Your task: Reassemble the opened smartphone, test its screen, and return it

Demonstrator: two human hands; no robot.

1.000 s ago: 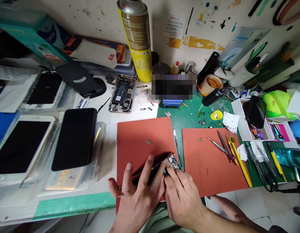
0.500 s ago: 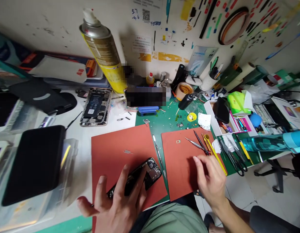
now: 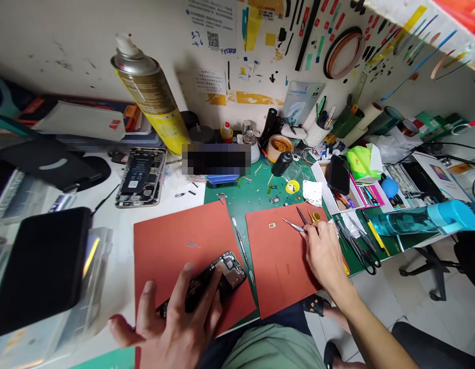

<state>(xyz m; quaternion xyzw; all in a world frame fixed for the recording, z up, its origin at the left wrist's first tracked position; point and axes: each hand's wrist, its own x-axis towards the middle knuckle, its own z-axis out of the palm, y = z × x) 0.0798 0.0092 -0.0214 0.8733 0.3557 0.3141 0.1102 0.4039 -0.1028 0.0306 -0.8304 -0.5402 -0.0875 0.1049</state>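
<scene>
My left hand (image 3: pixel 179 318) lies spread over an opened phone (image 3: pixel 233 271), its fingertips resting on the exposed inner parts. Part of the phone is hidden under the fingers. That phone sits tilted on the left red-brown mat (image 3: pixel 156 246), with a small SIM eject pin (image 3: pixel 191 244) above it. Over the right mat (image 3: pixel 268 277), my right hand (image 3: pixel 324 251) has its fingers closed at the rear end of silver pointed tweezers (image 3: pixel 294 225). A small SIM tray (image 3: pixel 272 225) lies left of them. Between the mats is a metal spudger (image 3: pixel 243 248).
Another opened phone (image 3: pixel 141 177) lies at the back left near a tall spray can (image 3: pixel 152 97). A dark tablet-like slab (image 3: pixel 41 266) rests at left. Scissors (image 3: pixel 360 251), a blue bottle (image 3: pixel 425 220) and a parts box (image 3: pixel 324 189) stand at right.
My right hand has moved forward from the mat's near side onto the tools, and its fingers have closed at the tweezers. My left hand stays on the phone. The view has shifted slightly.
</scene>
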